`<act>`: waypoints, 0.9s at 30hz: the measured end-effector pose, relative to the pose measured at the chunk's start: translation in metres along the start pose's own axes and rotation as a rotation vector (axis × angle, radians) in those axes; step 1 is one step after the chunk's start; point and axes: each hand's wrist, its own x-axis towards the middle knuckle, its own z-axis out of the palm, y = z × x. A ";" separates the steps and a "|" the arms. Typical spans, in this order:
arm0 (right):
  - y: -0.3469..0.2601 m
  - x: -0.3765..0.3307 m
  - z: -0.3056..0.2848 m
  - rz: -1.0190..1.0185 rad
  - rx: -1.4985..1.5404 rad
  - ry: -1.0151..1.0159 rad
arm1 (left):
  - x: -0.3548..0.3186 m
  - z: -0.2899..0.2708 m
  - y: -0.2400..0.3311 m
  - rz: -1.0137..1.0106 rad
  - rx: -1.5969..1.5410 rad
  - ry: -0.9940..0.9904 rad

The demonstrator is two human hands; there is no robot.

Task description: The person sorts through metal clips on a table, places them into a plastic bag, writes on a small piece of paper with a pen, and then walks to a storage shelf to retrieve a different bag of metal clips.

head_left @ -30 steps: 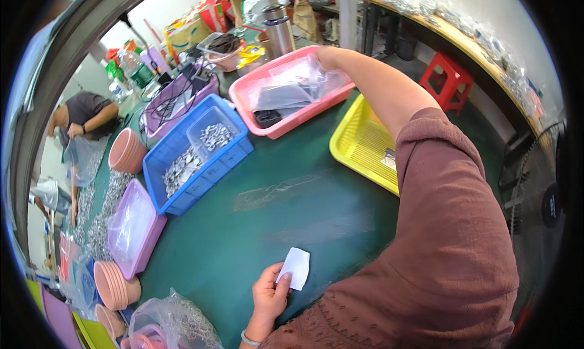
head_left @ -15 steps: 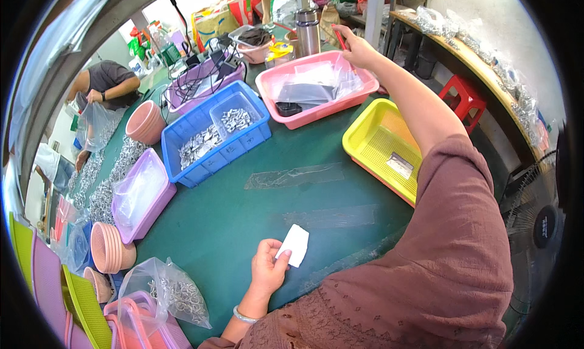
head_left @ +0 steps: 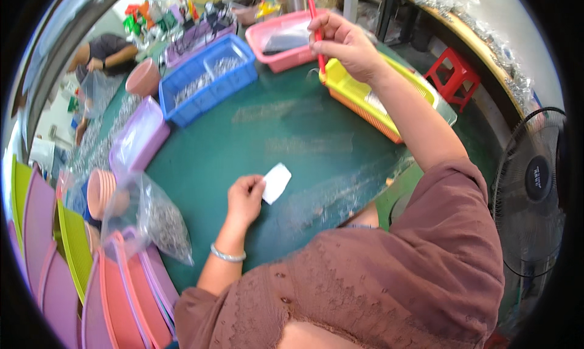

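Observation:
In my left hand is a small white piece of paper, pinched between thumb and fingers over the green tabletop. My right hand is raised near the back of the table and grips a slim red pen, which stands nearly upright. Below and behind that hand lies a yellow basket stacked on an orange one, with a small label-like piece inside. A pink tray holding plastic bags and a dark item sits just beyond the pen.
A blue bin with small metal parts stands at the back left, beside a purple tray. Nearer are pink bowls, a clear bag of metal rings and stacked baskets. Right: red stool, fan. Another person works far left.
My right hand has come back from over the pink tray with the red pen, now held upright. The paper stays in my left hand. The whole view has shifted.

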 end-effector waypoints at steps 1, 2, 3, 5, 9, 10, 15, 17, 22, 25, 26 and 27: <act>-0.002 -0.011 0.007 -0.027 0.067 -0.087 | -0.005 -0.004 0.004 0.053 0.074 -0.029; -0.006 -0.022 0.025 0.021 0.051 -0.058 | -0.009 -0.010 0.008 0.095 0.148 -0.061; -0.010 -0.031 0.040 0.079 0.082 -0.049 | -0.014 -0.014 0.012 0.105 0.177 -0.073; 0.002 -0.046 0.061 -0.062 0.076 -0.104 | -0.019 -0.020 0.017 0.097 0.215 -0.094; 0.020 -0.089 0.116 0.394 0.279 0.001 | -0.024 -0.024 0.019 0.025 0.183 -0.097; 0.028 -0.095 0.125 0.425 0.335 0.010 | -0.023 -0.024 0.018 0.021 0.163 -0.102; 0.055 -0.112 0.150 0.464 0.064 -0.185 | -0.023 -0.025 0.016 0.078 0.171 -0.089; 0.052 -0.121 0.155 0.565 0.056 -0.169 | -0.024 -0.022 0.010 0.080 0.129 -0.078; 0.062 -0.134 0.158 0.444 -0.065 -0.154 | -0.022 -0.023 0.009 0.078 0.146 -0.069; 0.069 -0.146 0.149 0.369 -0.172 -0.235 | -0.023 -0.022 0.008 0.088 0.153 -0.056; 0.066 -0.148 0.150 0.334 -0.248 -0.248 | -0.023 -0.022 0.008 0.094 0.158 -0.051; 0.065 -0.149 0.151 0.323 -0.249 -0.263 | -0.023 -0.023 0.008 0.092 0.164 -0.055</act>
